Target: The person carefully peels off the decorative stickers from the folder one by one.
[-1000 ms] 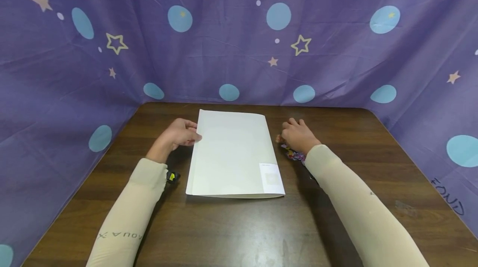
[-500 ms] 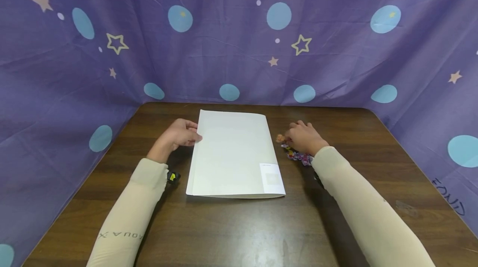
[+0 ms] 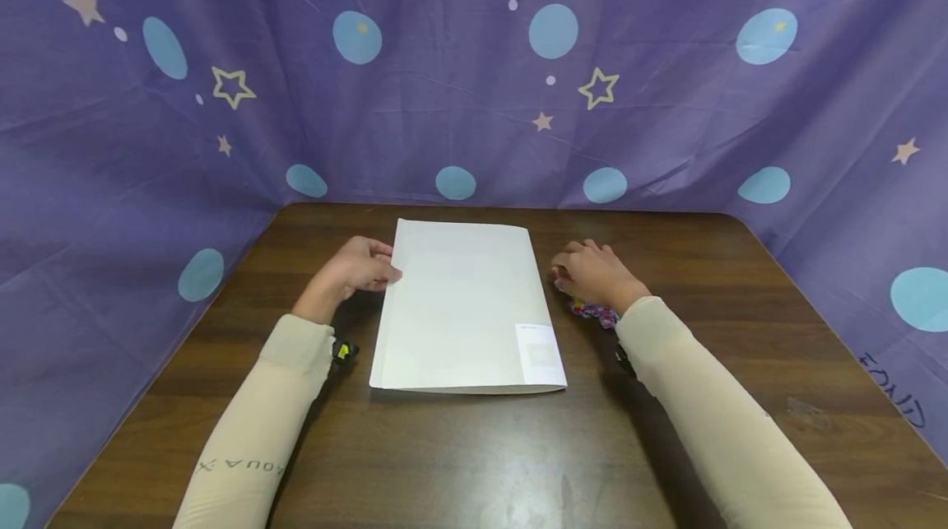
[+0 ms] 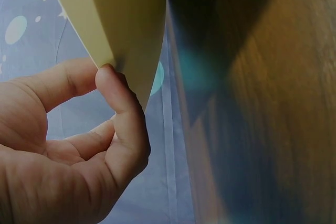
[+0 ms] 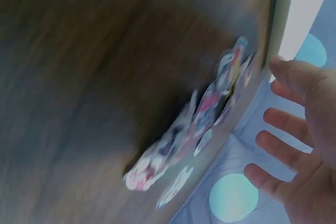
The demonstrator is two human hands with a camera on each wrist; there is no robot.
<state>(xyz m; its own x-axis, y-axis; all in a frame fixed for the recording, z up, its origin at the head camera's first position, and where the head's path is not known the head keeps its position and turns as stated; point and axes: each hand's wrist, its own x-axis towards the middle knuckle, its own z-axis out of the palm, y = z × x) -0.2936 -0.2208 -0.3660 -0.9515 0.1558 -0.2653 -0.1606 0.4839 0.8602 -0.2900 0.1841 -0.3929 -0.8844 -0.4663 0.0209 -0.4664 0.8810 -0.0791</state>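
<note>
A large white folder [image 3: 459,299] with a printed label [image 3: 538,354] at its lower right corner lies in the middle of the table. At its left edge my left hand [image 3: 359,266] pinches it, thumb on top. The left wrist view has thumb and fingers meeting on the folder's edge [image 4: 118,19]. Beside the right edge hovers my right hand [image 3: 596,276], fingers loosely bent and holding nothing. In the right wrist view its thumb tip is close to the folder; contact cannot be told. Colourful flat cut-outs [image 5: 178,135] lie on the table under that hand, partly hidden in the head view.
The brown wooden table [image 3: 459,463] extends to a purple curtain [image 3: 474,101] with stars and dots, which hangs behind it and at both sides. A small clear patch [image 3: 807,412], perhaps tape, is on the table at the right.
My right hand shifted right, exposing an orange piece among the cut-outs, then came back left and covers that piece again. The left hand and the folder stay put.
</note>
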